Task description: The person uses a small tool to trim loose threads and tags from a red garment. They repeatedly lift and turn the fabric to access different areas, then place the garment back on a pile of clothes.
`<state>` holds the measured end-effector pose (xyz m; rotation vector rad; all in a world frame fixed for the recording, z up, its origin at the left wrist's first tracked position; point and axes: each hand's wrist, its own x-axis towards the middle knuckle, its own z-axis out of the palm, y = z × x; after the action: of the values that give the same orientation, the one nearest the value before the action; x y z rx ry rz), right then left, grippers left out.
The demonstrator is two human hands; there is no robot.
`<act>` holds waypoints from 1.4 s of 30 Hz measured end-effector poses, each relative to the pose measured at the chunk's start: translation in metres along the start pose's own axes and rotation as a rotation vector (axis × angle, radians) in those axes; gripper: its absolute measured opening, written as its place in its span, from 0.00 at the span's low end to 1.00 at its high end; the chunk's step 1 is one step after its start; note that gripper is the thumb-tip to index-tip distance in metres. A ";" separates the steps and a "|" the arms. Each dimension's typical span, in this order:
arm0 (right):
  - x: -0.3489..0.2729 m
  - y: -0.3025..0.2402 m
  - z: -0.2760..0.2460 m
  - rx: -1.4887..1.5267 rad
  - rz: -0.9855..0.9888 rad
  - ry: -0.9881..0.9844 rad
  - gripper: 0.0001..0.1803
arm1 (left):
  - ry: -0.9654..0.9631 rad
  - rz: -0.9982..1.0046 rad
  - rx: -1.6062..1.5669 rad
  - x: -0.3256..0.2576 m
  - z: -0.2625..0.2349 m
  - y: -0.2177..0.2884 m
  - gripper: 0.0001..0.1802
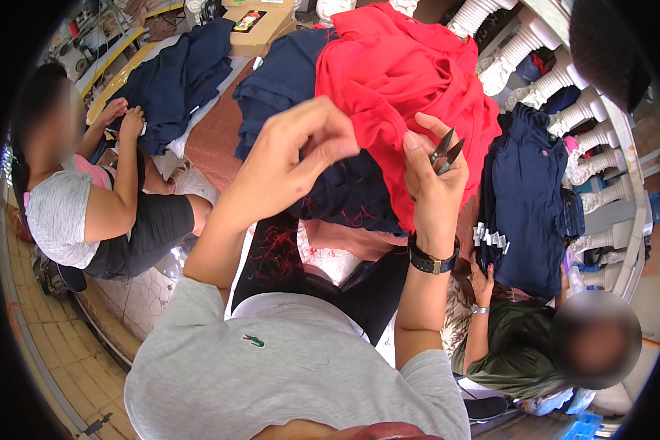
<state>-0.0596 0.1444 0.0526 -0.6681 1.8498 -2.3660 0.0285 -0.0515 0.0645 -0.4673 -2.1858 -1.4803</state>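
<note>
A heap of red cloth (418, 84) lies before me, with one end hanging over the table's near edge. My right hand (436, 183) is closed around small thread snips (446, 152), their dark blades showing between its fingers. The thumb and forefinger of that hand are at a fold of the red cloth; whether they pinch it I cannot tell. My left hand (301, 143) is raised at the left edge of the red cloth, its fingers curled to the thumb in a pinch. What it holds, if anything, is too small to make out.
Navy garments (279, 92) lie under and left of the red cloth, strewn with red threads. Co-workers sit at left (88, 183) and right (528, 345), handling navy garments. A cardboard box (264, 26) stands at the back. White balusters (565, 110) line the right.
</note>
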 end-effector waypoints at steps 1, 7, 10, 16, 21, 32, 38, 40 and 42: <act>0.000 -0.001 0.000 0.022 0.027 -0.004 0.17 | 0.060 0.049 0.052 0.005 0.003 0.004 0.08; 0.000 -0.002 0.013 -0.049 -0.105 -0.031 0.17 | 0.046 0.200 0.209 0.036 0.016 -0.008 0.10; -0.005 -0.006 0.012 -0.224 -0.244 0.047 0.15 | 0.029 0.309 0.300 0.054 -0.011 -0.024 0.08; -0.018 -0.011 -0.027 -0.519 -0.410 0.404 0.07 | 0.737 0.233 0.008 0.110 -0.128 -0.083 0.12; -0.033 0.001 -0.057 -0.578 -0.262 0.449 0.06 | 0.683 0.071 0.989 0.095 -0.132 -0.123 0.18; -0.033 0.020 -0.053 -0.682 -0.278 0.402 0.05 | 0.031 0.320 0.505 0.100 0.063 -0.036 0.15; -0.052 0.022 -0.080 -0.560 -0.247 0.449 0.06 | 0.450 0.316 0.344 0.101 -0.022 -0.036 0.07; -0.055 0.020 -0.077 -0.469 -0.201 0.387 0.07 | 0.447 0.093 0.477 0.091 -0.054 -0.057 0.08; -0.055 0.018 -0.075 -0.423 -0.195 0.331 0.08 | 0.562 0.089 0.760 0.083 -0.065 -0.066 0.09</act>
<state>-0.0416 0.2245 0.0057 -0.5266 2.5817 -2.3285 -0.0628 -0.1341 0.0794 0.1062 -2.0136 -0.5402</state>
